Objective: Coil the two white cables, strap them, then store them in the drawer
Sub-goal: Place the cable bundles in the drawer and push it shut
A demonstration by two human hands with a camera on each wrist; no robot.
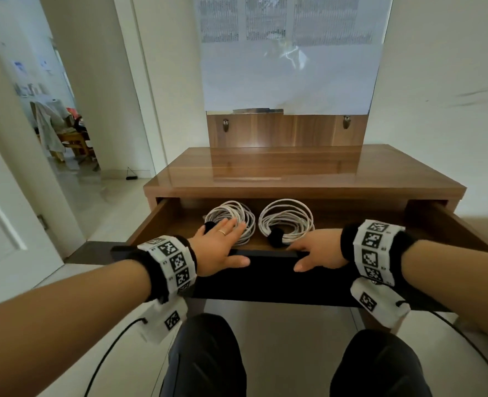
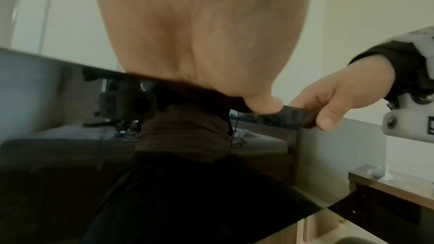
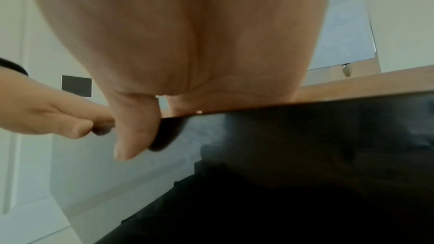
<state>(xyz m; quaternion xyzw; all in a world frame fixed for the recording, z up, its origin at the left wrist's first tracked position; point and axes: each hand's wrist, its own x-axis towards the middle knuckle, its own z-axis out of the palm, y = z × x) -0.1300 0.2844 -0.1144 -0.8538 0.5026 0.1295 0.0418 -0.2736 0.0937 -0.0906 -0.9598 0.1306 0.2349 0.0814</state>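
Observation:
Two coiled white cables lie side by side in the open drawer: the left coil [image 1: 241,216] and the right coil [image 1: 288,214], each bound by a black strap [image 1: 275,236]. My left hand [image 1: 228,247] lies over the dark drawer front [image 1: 268,279], its straight fingers reaching above the left coil and its thumb on the front face. My right hand [image 1: 305,255] grips the drawer front's top edge, fingers curled inside and thumb outside. In the left wrist view the right hand [image 2: 333,103] pinches that edge. My left palm [image 2: 199,44] fills most of that view.
The drawer belongs to a wooden table [image 1: 294,173] with a mirror panel [image 1: 285,81] standing at its back against the wall. My knees [image 1: 208,356] are just below the drawer front. A doorway [image 1: 50,110] opens at the left.

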